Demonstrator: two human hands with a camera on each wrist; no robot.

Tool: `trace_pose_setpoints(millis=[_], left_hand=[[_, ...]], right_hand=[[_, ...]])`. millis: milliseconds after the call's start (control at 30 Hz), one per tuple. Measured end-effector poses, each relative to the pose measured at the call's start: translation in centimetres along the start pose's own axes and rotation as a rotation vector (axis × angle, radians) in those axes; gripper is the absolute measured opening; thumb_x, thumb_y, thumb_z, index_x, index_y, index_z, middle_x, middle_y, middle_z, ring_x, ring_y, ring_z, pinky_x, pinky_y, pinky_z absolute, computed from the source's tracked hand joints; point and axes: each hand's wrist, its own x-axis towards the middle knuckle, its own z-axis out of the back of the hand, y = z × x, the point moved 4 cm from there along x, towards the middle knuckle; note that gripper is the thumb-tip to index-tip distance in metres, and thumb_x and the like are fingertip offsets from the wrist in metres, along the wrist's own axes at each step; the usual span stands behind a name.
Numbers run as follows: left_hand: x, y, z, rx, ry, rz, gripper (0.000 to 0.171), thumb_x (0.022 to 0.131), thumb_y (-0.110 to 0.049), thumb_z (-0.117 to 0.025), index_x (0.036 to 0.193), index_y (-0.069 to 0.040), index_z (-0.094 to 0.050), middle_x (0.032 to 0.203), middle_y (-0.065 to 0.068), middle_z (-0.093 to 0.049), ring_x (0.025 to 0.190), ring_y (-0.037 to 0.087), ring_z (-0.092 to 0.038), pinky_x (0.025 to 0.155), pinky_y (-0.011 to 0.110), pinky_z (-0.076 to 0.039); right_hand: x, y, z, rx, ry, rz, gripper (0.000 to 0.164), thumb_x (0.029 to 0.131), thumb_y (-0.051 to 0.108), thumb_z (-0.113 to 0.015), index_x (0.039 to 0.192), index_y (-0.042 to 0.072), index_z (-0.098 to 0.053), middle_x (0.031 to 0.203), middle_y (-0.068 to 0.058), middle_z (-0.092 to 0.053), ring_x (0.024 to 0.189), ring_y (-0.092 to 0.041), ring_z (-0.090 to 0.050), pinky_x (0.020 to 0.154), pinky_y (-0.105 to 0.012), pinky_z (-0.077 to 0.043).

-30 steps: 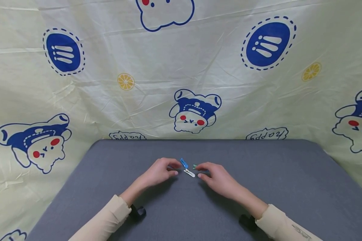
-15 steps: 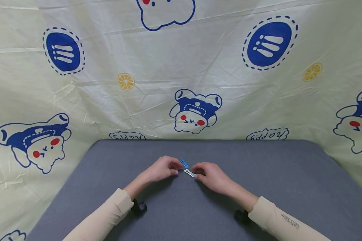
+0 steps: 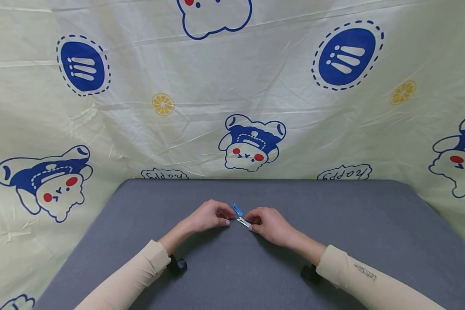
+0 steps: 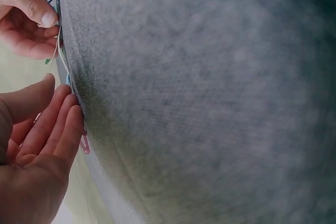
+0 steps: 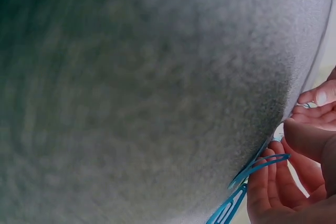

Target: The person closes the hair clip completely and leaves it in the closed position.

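Observation:
A white snap hair clip lies slanted in the middle of the table. My right hand pinches its near end, the thumb at the tip and the index finger curled beyond it. A blue hair clip lies just behind it. My left hand hovers at their left, its index fingertip close to both clips. In the left wrist view this hand's thumb and fingers stand apart with nothing between them. A bit of a green clip shows under the right hand, which hides it from the head view.
A grey cloth-covered table stretches to a back edge before a patterned curtain. In the left wrist view a pink clip shows beyond the left fingers. Blue clips appear beside the right fingers in the right wrist view.
My right hand has moved slightly left onto the white clip's end, its fingers curling in and covering the green clip. My left hand has shifted a little right, closer to the clips.

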Motion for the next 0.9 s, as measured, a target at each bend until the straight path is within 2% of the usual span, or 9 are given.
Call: trace_pose_setpoints(millis=[367,600,900], left_hand=[[-0.06,0.26,-0.12,-0.023,0.003,-0.014,0.023,0.088,0.002,-0.069,0.111,-0.003,-0.072,0.106,0.005,-0.071,0.100,0.018,-0.064,0.080,0.031,-0.051],[-0.15,0.40,-0.08,-0.050,0.013,-0.015,0.024,0.089,0.001,-0.069,0.112,-0.002,-0.071,0.108,0.007,-0.071,0.102,0.020,-0.064,0.078,0.029,-0.050],[-0.33,0.52,-0.06,-0.066,0.014,-0.016,0.027,0.088,0.001,-0.070,0.115,-0.001,-0.070,0.110,0.008,-0.070,0.105,0.020,-0.064,0.083,0.030,-0.051]], right_hand=[[0.32,-0.10,-0.41,0.017,0.035,-0.017,0.018,0.085,0.000,-0.073,0.098,0.011,-0.074,0.088,0.005,-0.064,0.077,-0.009,-0.055,0.071,-0.031,-0.047],[0.47,-0.11,-0.69,0.021,0.060,-0.043,0.015,0.087,0.008,-0.074,0.102,0.011,-0.074,0.086,0.006,-0.061,0.077,-0.009,-0.055,0.070,-0.030,-0.047],[0.52,-0.20,-0.56,0.007,0.052,-0.019,0.008,0.086,0.006,-0.075,0.090,0.013,-0.074,0.081,0.008,-0.059,0.074,-0.009,-0.054,0.068,-0.031,-0.046]])
